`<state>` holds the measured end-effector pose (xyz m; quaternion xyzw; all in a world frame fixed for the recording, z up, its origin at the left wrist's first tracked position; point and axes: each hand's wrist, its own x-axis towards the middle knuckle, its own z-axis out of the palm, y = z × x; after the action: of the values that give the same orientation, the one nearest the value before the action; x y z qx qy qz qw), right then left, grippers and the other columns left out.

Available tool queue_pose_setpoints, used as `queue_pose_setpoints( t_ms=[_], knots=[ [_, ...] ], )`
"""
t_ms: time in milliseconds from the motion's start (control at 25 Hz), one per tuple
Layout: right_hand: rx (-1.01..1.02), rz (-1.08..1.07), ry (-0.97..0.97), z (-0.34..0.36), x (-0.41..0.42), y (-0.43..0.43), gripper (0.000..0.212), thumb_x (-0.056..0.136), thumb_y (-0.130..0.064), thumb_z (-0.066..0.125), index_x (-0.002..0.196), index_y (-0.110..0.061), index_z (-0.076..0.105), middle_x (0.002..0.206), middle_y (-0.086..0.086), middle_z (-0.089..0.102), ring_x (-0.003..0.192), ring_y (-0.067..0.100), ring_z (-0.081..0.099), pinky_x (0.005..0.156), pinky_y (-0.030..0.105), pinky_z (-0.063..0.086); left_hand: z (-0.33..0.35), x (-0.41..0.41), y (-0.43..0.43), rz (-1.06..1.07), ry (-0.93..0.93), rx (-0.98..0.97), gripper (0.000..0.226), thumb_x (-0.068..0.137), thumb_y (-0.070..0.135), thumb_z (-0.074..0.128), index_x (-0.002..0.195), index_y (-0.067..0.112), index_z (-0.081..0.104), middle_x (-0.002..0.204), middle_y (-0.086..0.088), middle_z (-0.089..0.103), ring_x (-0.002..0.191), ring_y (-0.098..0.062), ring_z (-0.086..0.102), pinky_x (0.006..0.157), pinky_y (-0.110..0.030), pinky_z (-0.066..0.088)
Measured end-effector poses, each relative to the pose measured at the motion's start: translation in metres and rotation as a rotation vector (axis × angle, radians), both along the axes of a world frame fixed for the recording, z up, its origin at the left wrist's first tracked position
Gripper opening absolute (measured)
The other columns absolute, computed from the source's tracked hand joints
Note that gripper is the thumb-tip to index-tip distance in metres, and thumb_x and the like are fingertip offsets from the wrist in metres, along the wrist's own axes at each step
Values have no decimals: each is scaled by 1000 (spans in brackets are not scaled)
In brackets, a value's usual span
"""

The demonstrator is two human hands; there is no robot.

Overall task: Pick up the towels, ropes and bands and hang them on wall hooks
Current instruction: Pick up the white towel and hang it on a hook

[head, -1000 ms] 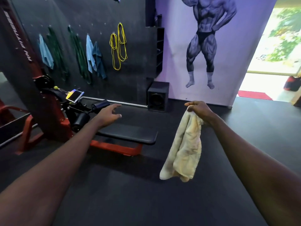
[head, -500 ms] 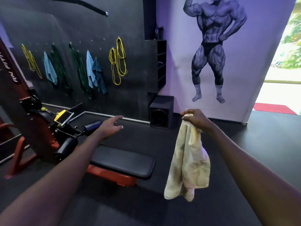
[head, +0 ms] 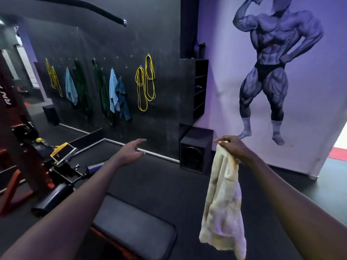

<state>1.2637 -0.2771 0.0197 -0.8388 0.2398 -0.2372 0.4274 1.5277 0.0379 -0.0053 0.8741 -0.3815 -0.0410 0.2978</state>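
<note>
Open floor ahead, gym bench near left.
A black padded bench (head: 135, 228) and red-framed machine (head: 28, 166) block the near left; dark rubber floor (head: 159, 175) runs open to the far black wall (head: 165, 44) with bare small hooks (head: 131, 56) above blue towels (head: 112, 91); a black speaker box (head: 195, 149) stands far right.

The dark wall (head: 165, 44) carries a row of small hooks (head: 117, 57), and everything on it hangs from them. From the left there is a bunch of left yellow bands (head: 53, 77), a light blue towel (head: 71, 89), and two sets of dark green bands (head: 102, 91) (hard to pick out against the wall). Next comes a second light blue towel (head: 112, 91) touching a darker blue towel (head: 123, 99) just beside it, then the right yellow bands (head: 145, 85) in two loops. The black floor (head: 169, 181) bears a black speaker box (head: 195, 149) in the corner, a padded bench (head: 135, 228) on an orange-red base, and a red machine frame (head: 11, 184) at the left.
</note>
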Motion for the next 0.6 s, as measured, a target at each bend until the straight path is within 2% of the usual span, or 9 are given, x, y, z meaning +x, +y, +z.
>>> queue_pose_setpoints(
  t_ms=[80, 160, 240, 320, 480, 600],
  knots=[
    [0, 1, -24, 6, 36, -49, 24, 97, -7, 52, 100, -16, 74, 103, -1, 69, 101, 13, 61, 79, 16, 43, 4, 35, -38, 29, 5, 6, 57, 87, 19, 67, 141, 25, 48, 136, -5, 57, 109, -15, 56, 89, -19, 34],
    [28, 0, -31, 12, 71, -93, 26, 96, -6, 51, 97, -16, 75, 105, 0, 71, 102, 15, 63, 85, 22, 47, 8, 63, -75, 48, 23, 22, 57, 87, 20, 66, 141, 25, 48, 135, -5, 57, 106, -15, 57, 90, -20, 36],
    [51, 17, -30, 14, 108, -137, 26, 95, -7, 51, 100, -15, 76, 108, 0, 73, 104, 15, 65, 93, 28, 47, 9, 90, -111, 63, 10, 49, 58, 87, 22, 65, 142, 27, 47, 136, -6, 56, 112, -18, 57, 94, -23, 38],
    [65, 38, -28, 16, 145, -171, 26, 95, -9, 51, 100, -16, 76, 108, -1, 73, 104, 15, 65, 94, 30, 47, 11, 117, -142, 88, 16, 55, 58, 87, 24, 66, 141, 28, 47, 136, -7, 56, 118, -20, 55, 96, -24, 37],
    [74, 133, -61, 27, 230, -249, 28, 96, -8, 50, 104, -15, 75, 102, -2, 72, 93, 11, 63, 91, 29, 48, 15, 174, -216, 144, -5, 27, 59, 84, 28, 65, 140, 28, 48, 131, -5, 60, 109, -15, 56, 92, -23, 37],
    [82, 206, -88, 36, 298, -302, 27, 96, -3, 48, 102, -12, 73, 101, -2, 71, 91, 9, 60, 82, 21, 45, 23, 210, -262, 212, -12, 3, 57, 86, 21, 65, 141, 21, 49, 129, -3, 60, 102, -12, 55, 89, -21, 38]
  ],
)
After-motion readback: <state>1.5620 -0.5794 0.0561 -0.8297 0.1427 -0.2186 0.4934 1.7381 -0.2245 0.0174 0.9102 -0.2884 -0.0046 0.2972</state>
